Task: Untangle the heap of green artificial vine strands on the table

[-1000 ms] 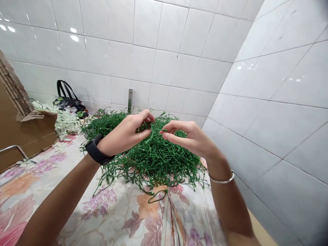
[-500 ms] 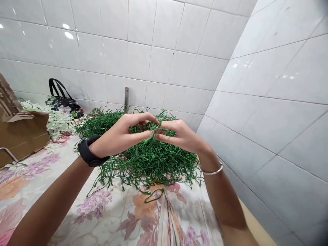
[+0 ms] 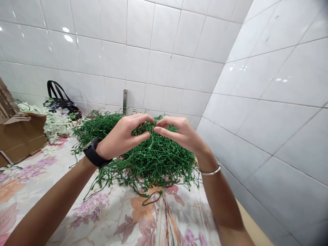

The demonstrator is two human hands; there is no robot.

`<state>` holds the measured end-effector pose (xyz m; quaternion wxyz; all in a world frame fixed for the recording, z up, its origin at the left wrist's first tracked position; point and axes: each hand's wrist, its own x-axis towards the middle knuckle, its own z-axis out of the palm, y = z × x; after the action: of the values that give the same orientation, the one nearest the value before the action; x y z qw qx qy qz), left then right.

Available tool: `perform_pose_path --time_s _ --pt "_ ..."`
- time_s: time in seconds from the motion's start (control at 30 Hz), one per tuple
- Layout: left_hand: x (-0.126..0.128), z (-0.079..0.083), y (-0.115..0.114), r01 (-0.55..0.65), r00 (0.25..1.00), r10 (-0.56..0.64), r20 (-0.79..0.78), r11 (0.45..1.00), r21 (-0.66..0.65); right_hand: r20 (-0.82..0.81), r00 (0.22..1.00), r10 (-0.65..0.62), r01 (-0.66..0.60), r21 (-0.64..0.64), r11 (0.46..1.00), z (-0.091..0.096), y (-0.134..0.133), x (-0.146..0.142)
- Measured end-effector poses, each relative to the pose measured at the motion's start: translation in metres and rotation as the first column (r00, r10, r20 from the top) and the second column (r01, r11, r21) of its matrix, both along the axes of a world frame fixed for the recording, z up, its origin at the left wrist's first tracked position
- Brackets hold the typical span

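A big tangled heap of thin green plastic stems (image 3: 151,160) lies on a floral tablecloth (image 3: 107,215) in the corner of a white-tiled room. My left hand (image 3: 123,136), with a black band on the wrist, hovers over the top of the heap and pinches a green stem (image 3: 151,138) between thumb and fingers. My right hand (image 3: 179,133), with a silver bangle on the wrist, meets it fingertip to fingertip and pinches the same stem. Both hands are closed on that strand just above the pile.
A cardboard box (image 3: 22,135) stands at the left edge. White artificial flowers (image 3: 55,124) lie beside it, with a black-handled bag (image 3: 61,102) behind against the wall. A metal bracket (image 3: 125,99) is fixed to the back wall. Tiled wall (image 3: 269,112) closes the right side.
My two hands have drawn closer together until the fingertips meet on the stem. The view has shifted slightly to the right; the heap has stayed put.
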<state>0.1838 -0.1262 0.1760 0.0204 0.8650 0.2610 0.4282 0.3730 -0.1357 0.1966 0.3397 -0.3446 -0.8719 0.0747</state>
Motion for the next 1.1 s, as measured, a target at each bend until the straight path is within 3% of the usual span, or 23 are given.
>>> perform_pose_path --time_s 0.33,0.5,0.73,0.8,0.93,1.1 --pt "-0.002 0.0 0.001 0.026 1.0 -0.026 0.008 0.996 -0.091 -0.129 0.988 0.081 -0.081 0.003 0.997 0.001 0.004 0.002" --pt "-0.003 0.003 -0.001 0.113 0.994 -0.11 0.026 0.974 -0.195 -0.115 0.981 0.158 -0.171 -0.11 0.979 0.002 0.006 0.007" --pt "-0.015 0.01 0.005 0.355 0.935 -0.317 0.161 0.836 -0.418 -0.098 0.971 0.218 -0.232 -0.166 0.959 0.003 0.01 0.012" --pt "-0.019 0.011 0.006 0.382 0.923 -0.36 0.139 0.807 -0.449 -0.108 0.972 0.209 -0.224 -0.155 0.962 0.003 0.01 0.012" --pt "-0.028 0.013 0.01 0.422 0.901 -0.425 0.093 0.8 -0.427 -0.149 0.973 0.174 -0.197 -0.149 0.969 0.003 0.01 0.011" --pt "-0.032 0.008 0.021 0.499 0.808 -0.588 -0.031 0.713 -0.493 -0.126 0.984 0.123 -0.136 -0.1 0.986 0.0 0.016 0.012"
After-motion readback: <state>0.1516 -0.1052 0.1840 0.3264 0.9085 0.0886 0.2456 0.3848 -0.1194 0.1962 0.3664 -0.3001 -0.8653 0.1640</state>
